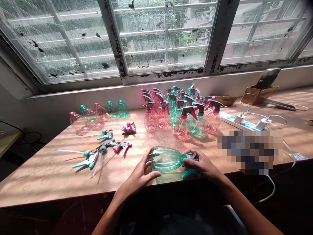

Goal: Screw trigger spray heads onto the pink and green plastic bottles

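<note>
A clear green spray bottle [167,159] lies sideways between my hands above the table's front edge. My left hand [144,170] cups its base, thumb below and fingers behind. At the neck, my right hand [199,163] is closed round the collar of the green and grey trigger sprayer [189,172], whose head is partly covered by my fingers. To the left lie several loose trigger sprayers, among them a green one [88,160] and a pink one [122,147], with thin white tubes. Behind them stand several bottles without sprayers, such as a green bottle [123,110].
Spray bottles with sprayers [182,125] stand grouped at the back middle. A white power strip [241,121] with plugs and cables is on the right, near a cardboard box [259,93]. A blurred patch [249,151] covers something at the front right. Windows rise behind the wooden table [36,179].
</note>
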`<control>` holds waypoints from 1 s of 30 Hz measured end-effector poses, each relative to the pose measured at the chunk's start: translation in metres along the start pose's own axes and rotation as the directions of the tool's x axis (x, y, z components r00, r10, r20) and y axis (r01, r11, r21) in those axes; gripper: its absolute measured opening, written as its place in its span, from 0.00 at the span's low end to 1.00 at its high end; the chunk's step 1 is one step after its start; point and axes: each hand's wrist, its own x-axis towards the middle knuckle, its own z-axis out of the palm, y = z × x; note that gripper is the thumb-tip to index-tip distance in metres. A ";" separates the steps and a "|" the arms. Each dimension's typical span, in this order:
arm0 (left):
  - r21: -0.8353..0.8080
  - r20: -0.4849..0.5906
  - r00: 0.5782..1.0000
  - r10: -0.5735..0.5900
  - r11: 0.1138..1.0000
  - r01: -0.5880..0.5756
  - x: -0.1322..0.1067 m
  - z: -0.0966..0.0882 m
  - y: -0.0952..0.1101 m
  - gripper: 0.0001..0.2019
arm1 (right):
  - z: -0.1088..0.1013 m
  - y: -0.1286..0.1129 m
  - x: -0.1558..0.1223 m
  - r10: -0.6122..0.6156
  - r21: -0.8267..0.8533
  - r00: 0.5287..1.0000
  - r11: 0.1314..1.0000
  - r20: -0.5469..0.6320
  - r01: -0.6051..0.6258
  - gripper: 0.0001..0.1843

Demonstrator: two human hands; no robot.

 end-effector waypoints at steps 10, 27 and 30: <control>-0.015 0.047 0.999 -0.002 1.000 0.003 0.001 -0.004 -0.008 0.45 | -0.002 0.001 0.000 -0.006 0.028 1.000 1.000 -0.013 0.007 0.21; 0.065 0.082 0.997 0.016 0.998 -0.021 0.000 -0.002 0.000 0.44 | 0.001 0.000 0.000 -0.004 0.080 0.993 0.997 -0.115 0.013 0.24; 0.077 0.076 0.997 0.035 0.996 -0.040 0.000 -0.002 -0.002 0.44 | 0.001 0.000 0.000 0.000 0.083 0.996 0.997 -0.091 0.008 0.23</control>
